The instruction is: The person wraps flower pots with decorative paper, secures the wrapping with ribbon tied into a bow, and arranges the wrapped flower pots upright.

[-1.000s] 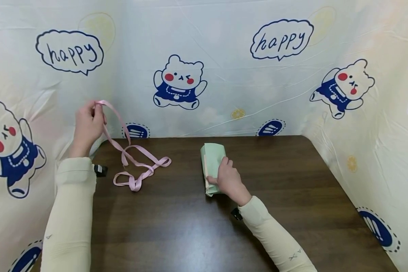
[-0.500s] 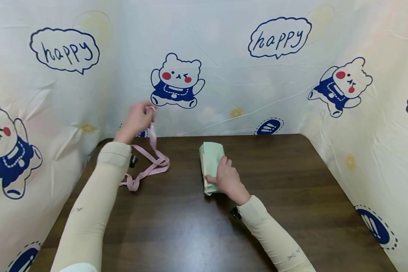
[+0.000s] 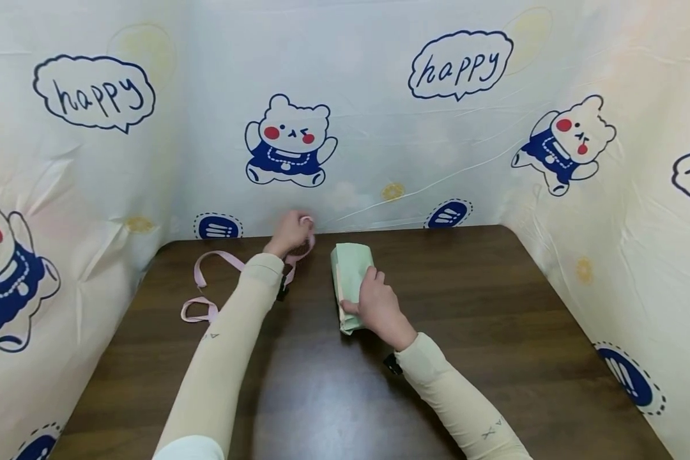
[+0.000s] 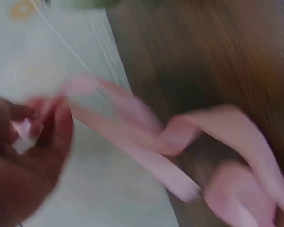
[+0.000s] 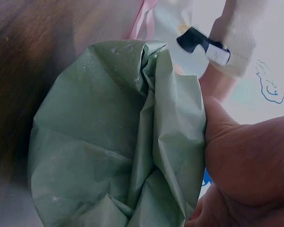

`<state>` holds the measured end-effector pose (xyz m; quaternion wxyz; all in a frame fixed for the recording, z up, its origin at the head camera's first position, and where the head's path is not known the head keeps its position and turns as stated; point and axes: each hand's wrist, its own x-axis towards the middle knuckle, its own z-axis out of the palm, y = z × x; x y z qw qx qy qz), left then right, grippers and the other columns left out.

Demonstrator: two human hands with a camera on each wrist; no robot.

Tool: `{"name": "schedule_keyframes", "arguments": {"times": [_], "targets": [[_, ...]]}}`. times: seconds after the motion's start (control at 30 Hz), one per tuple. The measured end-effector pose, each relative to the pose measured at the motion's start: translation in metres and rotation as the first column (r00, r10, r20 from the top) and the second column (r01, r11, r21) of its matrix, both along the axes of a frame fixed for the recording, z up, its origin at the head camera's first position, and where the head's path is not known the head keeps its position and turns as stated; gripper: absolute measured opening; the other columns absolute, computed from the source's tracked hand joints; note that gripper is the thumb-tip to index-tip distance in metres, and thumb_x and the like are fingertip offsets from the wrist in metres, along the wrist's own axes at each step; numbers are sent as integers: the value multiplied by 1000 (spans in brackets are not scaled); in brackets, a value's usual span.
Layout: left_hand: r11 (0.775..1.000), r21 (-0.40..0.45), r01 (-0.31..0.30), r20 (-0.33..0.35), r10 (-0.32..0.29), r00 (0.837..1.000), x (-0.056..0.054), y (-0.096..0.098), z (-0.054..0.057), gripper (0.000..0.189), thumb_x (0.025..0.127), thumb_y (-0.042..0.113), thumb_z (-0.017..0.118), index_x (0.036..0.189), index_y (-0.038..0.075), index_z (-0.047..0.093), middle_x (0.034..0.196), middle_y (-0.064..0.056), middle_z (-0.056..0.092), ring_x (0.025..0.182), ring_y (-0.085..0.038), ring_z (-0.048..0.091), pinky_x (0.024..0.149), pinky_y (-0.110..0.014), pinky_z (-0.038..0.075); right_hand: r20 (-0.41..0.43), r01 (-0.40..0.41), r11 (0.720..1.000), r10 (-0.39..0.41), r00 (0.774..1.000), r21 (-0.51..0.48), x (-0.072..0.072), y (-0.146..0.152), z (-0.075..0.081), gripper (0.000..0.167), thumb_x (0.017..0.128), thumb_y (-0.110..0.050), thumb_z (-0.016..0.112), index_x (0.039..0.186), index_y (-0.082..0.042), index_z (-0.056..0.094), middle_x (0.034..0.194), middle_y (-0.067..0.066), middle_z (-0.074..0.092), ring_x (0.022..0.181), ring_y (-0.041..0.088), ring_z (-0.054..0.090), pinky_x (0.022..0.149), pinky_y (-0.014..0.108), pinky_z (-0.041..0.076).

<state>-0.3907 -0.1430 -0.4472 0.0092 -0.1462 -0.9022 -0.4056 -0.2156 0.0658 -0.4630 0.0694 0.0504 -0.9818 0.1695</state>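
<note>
Over the table's back edge, my left hand [image 3: 289,234] pinches a pink ribbon [image 3: 224,257] between thumb and fingers. Loops of it trail down to the tabletop, partly hidden behind the left forearm in the head view. Blur softens the ribbon [image 4: 236,127] in the left wrist view. To the right, my right hand [image 3: 379,310] grips a package wrapped in light green paper [image 3: 352,268], thumb on its near left side and fingers over its right. The folded, crumpled paper end of the package [image 5: 85,123] fills much of the right wrist view.
Under everything is a dark brown wooden table [image 3: 310,396]. A pale curtain [image 3: 368,76] with printed bears and "happy" bubbles hangs behind it and along both sides. A small black device [image 5: 199,41] is strapped at the left wrist.
My left hand has moved right and then down toward the package, drawing the ribbon along with it. My right hand keeps hold of the package in nearly the same spot.
</note>
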Motion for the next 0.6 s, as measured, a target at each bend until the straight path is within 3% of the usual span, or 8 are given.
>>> {"name": "schedule_keyframes", "arguments": {"times": [0.07,0.13,0.2,0.3,0.43,0.6], "targets": [[988,85,129,11,-130,991,0,15,-1,27,103,9,51,121,-1,69,110,-18,70,99,-30,64,87,-41,54,-5,-5,1000,5,1000,6,1,-1,-1,79,76,-45,87,115,9,45,95,22,54,66,37,64,60,46,60],[965,143,220,38,-228,973,4,25,-1,33,103,14,58,134,6,65,126,-14,67,113,-30,62,96,-44,54,1,-9,1000,9,1000,4,1,-2,-1,80,76,-46,88,115,10,45,95,22,54,66,37,64,60,46,60],[954,155,258,71,-271,960,9,28,-1,42,100,20,64,142,13,60,139,-11,61,125,-33,58,101,-47,52,24,-13,1000,13,1000,2,0,-2,-1,81,77,-46,87,117,10,45,96,22,54,67,37,64,62,46,60],[956,116,270,81,-280,957,20,25,-2,51,99,24,66,149,17,54,152,-7,51,139,-34,47,108,-50,47,33,-15,1000,15,999,5,0,-3,-1,82,78,-47,86,119,11,44,97,22,54,68,37,64,62,46,60],[954,26,298,-50,-297,954,34,17,-10,42,100,17,63,141,10,61,146,-11,57,138,-30,50,116,-52,37,13,-13,1000,13,1000,22,1,-2,-1,81,78,-47,86,118,11,45,95,22,54,66,36,64,60,45,59],[940,52,336,-244,-315,917,68,13,-21,26,94,4,67,119,1,73,124,-16,70,118,-29,65,107,-51,47,-24,4,999,-3,1000,35,3,-1,-2,82,77,-50,85,118,9,45,93,21,54,64,36,64,58,45,59]]}}
